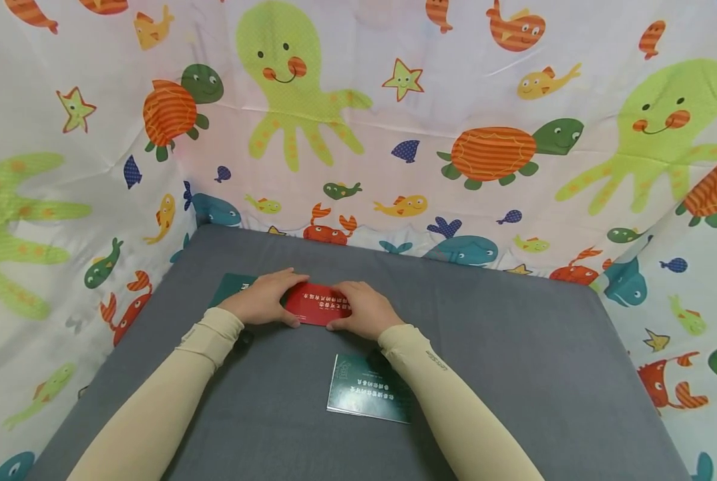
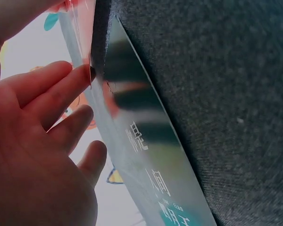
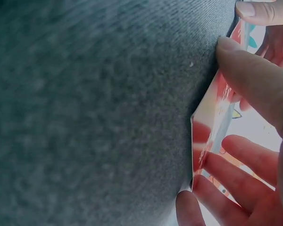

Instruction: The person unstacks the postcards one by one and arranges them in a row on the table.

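Note:
A glossy red card (image 1: 316,307) with white printed characters lies near the middle of the grey surface, between the two hands. My left hand (image 1: 261,298) grips its left end, the thumb at the near edge and fingers at the far edge. At the right end, my right hand (image 1: 366,311) holds the card the same way; the right wrist view shows the thumb (image 3: 254,75) on the near side. Partly behind the left hand is a dark green card (image 1: 231,283), whose white characters show in the left wrist view. Another green card (image 1: 361,394) lies closer, partly covered by the right forearm.
The grey padded surface (image 1: 515,374) carries the cards. A white curtain (image 1: 358,120) with printed sea animals rises behind it and along both sides. Beige sleeves (image 1: 160,394) cover both forearms, and a small dark device (image 1: 244,339) sits under the left wrist.

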A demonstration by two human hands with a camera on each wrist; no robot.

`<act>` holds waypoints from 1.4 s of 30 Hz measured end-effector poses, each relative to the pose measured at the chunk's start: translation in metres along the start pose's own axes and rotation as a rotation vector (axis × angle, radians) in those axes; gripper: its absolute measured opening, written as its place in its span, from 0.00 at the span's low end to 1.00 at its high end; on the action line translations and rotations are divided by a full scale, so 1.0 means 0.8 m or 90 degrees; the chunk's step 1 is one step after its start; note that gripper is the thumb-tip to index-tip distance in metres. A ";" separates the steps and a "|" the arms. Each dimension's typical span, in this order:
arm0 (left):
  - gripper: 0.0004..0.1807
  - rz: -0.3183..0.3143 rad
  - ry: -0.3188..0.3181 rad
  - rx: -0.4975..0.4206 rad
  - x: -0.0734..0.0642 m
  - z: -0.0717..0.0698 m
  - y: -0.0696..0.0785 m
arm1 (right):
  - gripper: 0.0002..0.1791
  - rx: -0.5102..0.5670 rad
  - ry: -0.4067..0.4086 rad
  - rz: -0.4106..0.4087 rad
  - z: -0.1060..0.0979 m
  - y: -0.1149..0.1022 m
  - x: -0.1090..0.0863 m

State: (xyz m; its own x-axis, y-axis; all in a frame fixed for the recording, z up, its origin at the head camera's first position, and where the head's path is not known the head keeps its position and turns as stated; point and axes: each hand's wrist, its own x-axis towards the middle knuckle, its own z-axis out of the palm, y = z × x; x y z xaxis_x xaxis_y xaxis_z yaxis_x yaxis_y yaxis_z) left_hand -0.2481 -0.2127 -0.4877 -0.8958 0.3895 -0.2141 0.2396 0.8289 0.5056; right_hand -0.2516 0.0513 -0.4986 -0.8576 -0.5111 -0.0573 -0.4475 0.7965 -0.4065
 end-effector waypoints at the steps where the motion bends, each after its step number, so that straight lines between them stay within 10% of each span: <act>1: 0.55 -0.002 0.000 -0.001 0.000 -0.001 0.000 | 0.46 0.002 -0.001 -0.001 0.000 -0.001 0.001; 29: 0.58 0.028 0.037 0.022 -0.007 0.005 -0.003 | 0.47 0.001 -0.011 -0.007 0.002 0.001 -0.006; 36: 0.60 0.107 0.083 0.017 -0.038 0.022 0.050 | 0.50 0.020 0.027 0.022 -0.014 0.022 -0.059; 42: 0.55 0.166 -0.002 0.030 -0.066 0.069 0.108 | 0.51 0.008 0.026 0.036 -0.020 0.039 -0.137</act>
State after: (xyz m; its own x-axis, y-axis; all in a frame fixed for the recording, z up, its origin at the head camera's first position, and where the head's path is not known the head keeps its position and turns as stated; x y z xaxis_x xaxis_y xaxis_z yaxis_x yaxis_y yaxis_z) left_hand -0.1595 -0.1393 -0.4787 -0.7998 0.5944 -0.0844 0.4800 0.7176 0.5046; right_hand -0.1752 0.1372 -0.4904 -0.8911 -0.4518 -0.0435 -0.3953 0.8195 -0.4150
